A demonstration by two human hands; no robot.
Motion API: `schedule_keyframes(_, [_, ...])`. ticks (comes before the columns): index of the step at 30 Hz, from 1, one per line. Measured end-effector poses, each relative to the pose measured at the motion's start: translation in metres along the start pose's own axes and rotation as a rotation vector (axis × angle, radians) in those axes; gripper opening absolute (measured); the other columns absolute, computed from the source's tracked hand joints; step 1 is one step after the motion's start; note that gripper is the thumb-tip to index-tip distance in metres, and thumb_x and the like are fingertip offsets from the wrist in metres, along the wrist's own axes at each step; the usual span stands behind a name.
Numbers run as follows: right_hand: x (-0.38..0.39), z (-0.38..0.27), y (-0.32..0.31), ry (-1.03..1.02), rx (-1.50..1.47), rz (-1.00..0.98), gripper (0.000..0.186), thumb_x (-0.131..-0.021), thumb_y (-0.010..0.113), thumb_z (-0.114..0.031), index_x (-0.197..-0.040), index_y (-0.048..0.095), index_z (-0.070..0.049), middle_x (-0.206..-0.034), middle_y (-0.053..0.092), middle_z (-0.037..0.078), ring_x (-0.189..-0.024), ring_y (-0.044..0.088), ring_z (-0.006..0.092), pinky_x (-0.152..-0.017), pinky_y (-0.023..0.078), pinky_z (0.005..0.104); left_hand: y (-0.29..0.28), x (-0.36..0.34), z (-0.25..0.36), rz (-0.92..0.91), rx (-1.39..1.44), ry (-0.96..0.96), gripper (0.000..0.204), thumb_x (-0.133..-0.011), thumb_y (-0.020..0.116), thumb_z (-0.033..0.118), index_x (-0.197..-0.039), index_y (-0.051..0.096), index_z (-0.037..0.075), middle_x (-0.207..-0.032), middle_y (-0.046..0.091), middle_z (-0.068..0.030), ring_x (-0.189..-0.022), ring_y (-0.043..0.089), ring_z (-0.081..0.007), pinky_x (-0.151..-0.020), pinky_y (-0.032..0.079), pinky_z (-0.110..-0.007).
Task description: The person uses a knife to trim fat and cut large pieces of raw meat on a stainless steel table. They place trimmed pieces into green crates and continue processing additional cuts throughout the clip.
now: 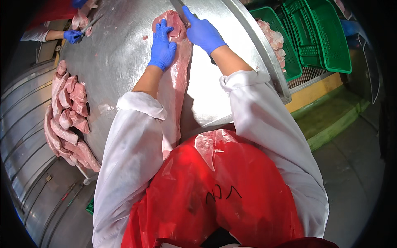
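Note:
A long strip of pink raw meat lies lengthwise on the steel table, its near end reaching my apron. My left hand, in a blue glove, presses down on the far, thicker end with fingers spread. To its right my right hand, also gloved in blue, grips a knife with the index finger stretched forward. The blade points away past the meat's far end and runs out at the top of the picture. Most of the knife's handle is hidden in my palm.
Cut meat pieces are heaped at the table's left edge. Beyond the right rim, a green crate holds pale trimmings, beside more green crates. At the far left, another person's gloved hand holds a knife near meat.

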State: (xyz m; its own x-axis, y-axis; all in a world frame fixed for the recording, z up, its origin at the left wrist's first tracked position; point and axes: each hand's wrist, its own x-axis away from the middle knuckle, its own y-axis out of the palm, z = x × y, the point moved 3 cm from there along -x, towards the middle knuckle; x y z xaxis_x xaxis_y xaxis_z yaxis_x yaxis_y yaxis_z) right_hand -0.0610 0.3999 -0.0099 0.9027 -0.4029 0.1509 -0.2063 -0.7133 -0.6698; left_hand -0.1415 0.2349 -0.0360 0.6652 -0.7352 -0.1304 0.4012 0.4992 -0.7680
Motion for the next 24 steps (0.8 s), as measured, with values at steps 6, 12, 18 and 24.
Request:
schedule_keyframes(6, [0.039,0.01,0.012,0.019,0.037,-0.042,0.08,-0.09,0.052,-0.015,-0.16,0.016,-0.029,-0.097,0.068,0.031,-0.085,0.068,0.0487,-0.08,0.053,0.0558,-0.001,0.0,0.004,0.011,-0.085,0.048,0.055,-0.084,0.052,0.011,-0.138,0.049,0.001,-0.161,0.025,-0.0237,-0.151,0.018,-0.0412,-0.123,0.018,-0.048])
schedule_keyframes(12, [0.062,0.012,0.019,0.032,-0.004,-0.067,0.078,-0.091,0.052,-0.012,-0.16,0.017,-0.022,-0.089,0.068,0.032,-0.083,0.067,0.0498,-0.076,0.053,0.0546,-0.004,0.002,0.002,0.028,-0.026,0.035,0.055,-0.085,0.053,0.014,-0.138,0.048,0.0,-0.162,0.023,-0.024,-0.15,0.02,-0.0418,-0.123,0.018,-0.048])
schedule_keyframes(18, [-0.018,-0.002,0.018,-0.093,0.005,-0.057,0.072,-0.093,0.048,-0.018,-0.159,0.02,-0.022,-0.1,0.067,0.032,-0.092,0.067,0.0475,-0.083,0.052,0.0526,-0.002,0.001,-0.004,0.033,-0.012,0.034,0.05,-0.087,0.054,0.016,-0.134,0.049,0.0,-0.161,0.023,-0.0249,-0.148,0.024,-0.0438,-0.122,0.021,-0.049])
schedule_keyframes(24, [0.096,0.014,0.049,0.052,0.004,-0.171,0.077,-0.094,0.046,-0.013,-0.16,0.007,-0.02,-0.09,0.066,0.035,-0.084,0.067,0.0489,-0.078,0.052,0.0557,-0.006,0.007,-0.001,0.038,-0.13,-0.014,0.047,-0.087,0.055,0.016,-0.131,0.051,-0.001,-0.162,0.021,-0.0263,-0.15,0.021,-0.0429,-0.122,0.023,-0.046])
